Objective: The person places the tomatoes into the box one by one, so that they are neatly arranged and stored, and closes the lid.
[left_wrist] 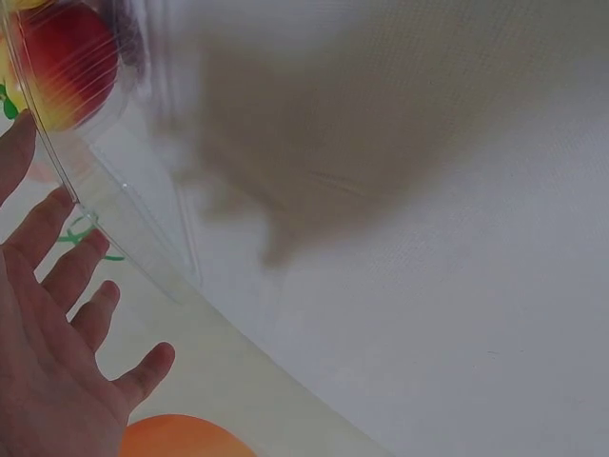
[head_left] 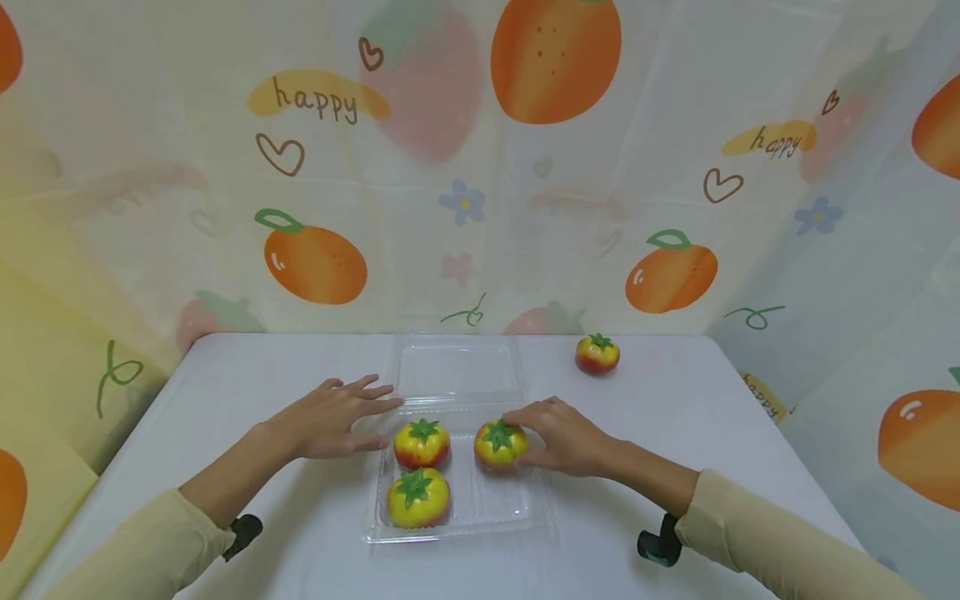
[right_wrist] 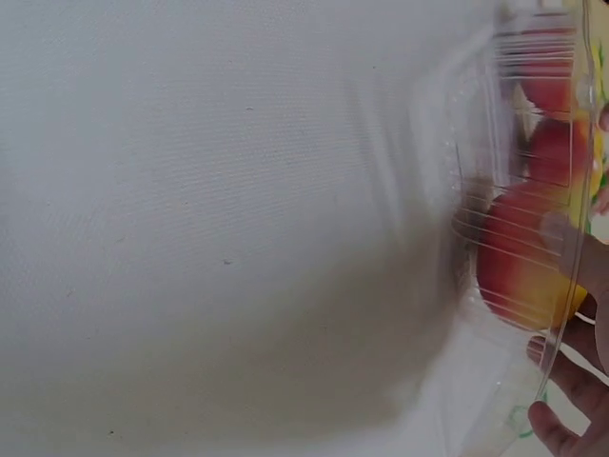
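Observation:
A clear plastic clamshell box (head_left: 491, 500) lies with its lid (head_left: 459, 371) folded back. Inside, on the left, sit two yellow-and-red tomatoes with green star-shaped tops, a rear tomato (head_left: 422, 446) and a front tomato (head_left: 418, 500). My right hand (head_left: 566, 437) grips a third tomato (head_left: 500, 446) in the back right of the box, thumb and fingers at its sides. In the right wrist view this tomato (right_wrist: 521, 257) shows red and yellow through the ribbed wall. My left hand (head_left: 337, 417) holds nothing; its fingers are spread by the box's left rim, near the rear tomato.
Another tomato (head_left: 597, 354) stands near the back edge of the white table (head_left: 637, 533), right of the lid. A fruit-printed curtain (head_left: 420, 208) hangs behind the table and along both sides. Dark bands (head_left: 660, 542) sit on both wrists.

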Action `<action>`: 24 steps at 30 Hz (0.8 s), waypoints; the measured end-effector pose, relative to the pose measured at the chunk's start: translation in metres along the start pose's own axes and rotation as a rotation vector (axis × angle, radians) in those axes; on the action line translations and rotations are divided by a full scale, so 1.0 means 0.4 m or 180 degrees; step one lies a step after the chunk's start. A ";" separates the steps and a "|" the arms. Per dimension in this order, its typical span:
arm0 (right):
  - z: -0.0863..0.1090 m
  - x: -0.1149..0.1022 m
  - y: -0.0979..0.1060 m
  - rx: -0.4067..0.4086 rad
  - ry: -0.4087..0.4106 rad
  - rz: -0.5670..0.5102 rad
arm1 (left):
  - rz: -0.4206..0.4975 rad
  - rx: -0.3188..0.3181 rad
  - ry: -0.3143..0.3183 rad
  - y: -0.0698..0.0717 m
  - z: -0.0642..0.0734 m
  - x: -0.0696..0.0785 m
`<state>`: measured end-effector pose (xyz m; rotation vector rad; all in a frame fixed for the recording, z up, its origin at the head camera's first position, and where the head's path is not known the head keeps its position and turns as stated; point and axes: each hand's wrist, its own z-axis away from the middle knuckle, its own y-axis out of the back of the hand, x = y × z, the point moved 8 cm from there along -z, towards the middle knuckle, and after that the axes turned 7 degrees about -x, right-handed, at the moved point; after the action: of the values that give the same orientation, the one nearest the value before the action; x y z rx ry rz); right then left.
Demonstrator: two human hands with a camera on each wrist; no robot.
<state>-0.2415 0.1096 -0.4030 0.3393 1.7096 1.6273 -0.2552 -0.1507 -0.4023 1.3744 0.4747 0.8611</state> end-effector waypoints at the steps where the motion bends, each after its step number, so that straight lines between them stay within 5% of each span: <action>1: 0.001 -0.001 -0.001 0.0010 0.0011 0.0019 | 0.0000 -0.0003 0.0002 -0.001 0.000 0.000; 15: 0.002 -0.005 0.001 0.0237 -0.0034 0.0096 | -0.0013 0.0007 -0.0001 0.006 0.004 0.007; 24: 0.003 0.006 0.002 0.0093 -0.0203 -0.0184 | -0.0049 0.0043 -0.0055 0.007 0.003 0.007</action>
<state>-0.2425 0.1122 -0.4029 0.3492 1.6815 1.5355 -0.2534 -0.1494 -0.3991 1.3879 0.4781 0.8343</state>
